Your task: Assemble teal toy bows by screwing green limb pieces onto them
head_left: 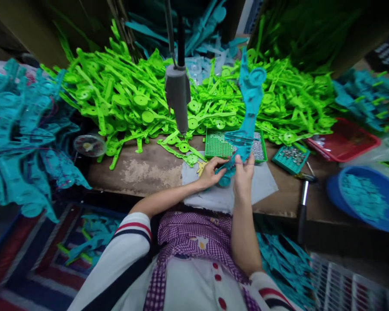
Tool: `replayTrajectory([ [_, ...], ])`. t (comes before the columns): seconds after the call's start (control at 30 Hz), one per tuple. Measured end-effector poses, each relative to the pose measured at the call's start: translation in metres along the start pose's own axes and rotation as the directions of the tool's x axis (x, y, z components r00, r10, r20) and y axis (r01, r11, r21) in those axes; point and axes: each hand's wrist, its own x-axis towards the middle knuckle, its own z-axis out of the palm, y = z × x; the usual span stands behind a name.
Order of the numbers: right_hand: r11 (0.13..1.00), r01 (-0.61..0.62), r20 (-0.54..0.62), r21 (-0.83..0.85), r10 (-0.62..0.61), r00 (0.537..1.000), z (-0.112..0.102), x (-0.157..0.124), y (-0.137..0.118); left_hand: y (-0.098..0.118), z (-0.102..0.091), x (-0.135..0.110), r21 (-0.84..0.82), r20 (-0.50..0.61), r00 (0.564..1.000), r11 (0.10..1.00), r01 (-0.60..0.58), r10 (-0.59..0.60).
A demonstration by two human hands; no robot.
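Observation:
A long turquoise plastic part [250, 110] with a round disc near its far end is held up in front of me. My right hand [243, 175] grips its near end from the right, thumb against it. On the other side, my left hand [212, 172] has its fingers closed on the lower end. Below both hands lies a pale cloth [262, 190] with a yellow printed figure. Just beyond the part sits a green tray [218, 144] with a perforated grid and small metal pieces, partly covered by the part.
Bright green plastic parts [126, 95] are heaped along the back. A grey tool head on a rod [177, 97] hangs over the table. Turquoise parts [22, 129] are stacked at left. To the right are a small teal box [288, 160], hammer [303, 198], red tray [353, 140] and blue bowl [333, 190].

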Motion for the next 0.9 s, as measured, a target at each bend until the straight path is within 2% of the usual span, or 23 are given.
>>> replayTrajectory([
  [0.07,0.989,-0.076,-0.023,0.123,0.079,0.997,0.006,0.015,-0.009,0.018,-0.001,-0.001,0.017,0.043,0.997,0.998,-0.065,0.065],
  [0.13,0.976,-0.142,-0.022,0.166,0.148,0.989,-0.009,0.019,-0.015,0.042,-0.007,-0.010,0.011,0.144,0.985,0.995,-0.102,0.099],
  [0.2,0.955,-0.249,0.046,0.163,0.245,0.968,-0.047,0.013,-0.014,0.068,-0.015,-0.031,0.010,0.274,0.956,0.994,-0.108,0.101],
  [0.27,0.910,-0.399,0.201,0.112,0.372,0.906,-0.096,0.001,-0.008,0.090,-0.027,-0.062,0.076,0.317,0.945,0.991,-0.113,0.083],
  [0.33,0.879,-0.476,0.357,0.016,0.440,0.824,-0.139,-0.010,-0.003,0.103,-0.039,-0.097,0.234,0.264,0.958,0.956,-0.176,0.112],
  [0.4,0.900,-0.422,0.509,-0.109,0.415,0.754,-0.163,-0.017,0.000,0.108,-0.052,-0.123,0.418,0.134,0.975,0.882,-0.218,0.178],
  [0.47,0.947,-0.266,0.649,-0.181,0.319,0.691,-0.162,-0.016,0.002,0.104,-0.065,-0.136,0.606,-0.002,0.957,0.762,-0.229,0.289],
  [0.53,0.977,-0.119,0.756,-0.178,0.214,0.618,-0.142,-0.009,0.006,0.095,-0.078,-0.134,0.752,-0.049,0.942,0.633,-0.183,0.331],
  [0.6,0.986,-0.057,0.821,-0.156,0.161,0.547,-0.114,0.001,0.012,0.084,-0.091,-0.125,0.819,-0.025,0.981,0.567,-0.090,0.192],
  [0.67,0.991,-0.033,0.853,-0.127,0.126,0.507,-0.088,0.009,0.015,0.074,-0.105,-0.115,0.839,0.017,1.000,0.544,-0.020,0.011],
  [0.7,0.994,-0.033,0.856,-0.102,0.105,0.507,-0.077,0.013,0.014,0.070,-0.111,-0.112,0.845,0.037,0.998,0.534,-0.005,-0.049],
  [0.77,0.994,-0.102,0.828,-0.028,0.080,0.556,-0.062,0.017,0.003,0.065,-0.120,-0.109,0.861,0.066,0.994,0.508,-0.011,-0.091],
  [0.83,0.958,-0.274,0.761,0.084,0.116,0.638,-0.059,0.019,-0.017,0.064,-0.125,-0.109,0.881,0.089,0.991,0.472,-0.032,-0.099],
  [0.9,0.863,-0.453,0.681,0.223,0.194,0.706,-0.069,0.020,-0.043,0.066,-0.125,-0.110,0.899,0.104,0.986,0.436,-0.038,-0.129],
])
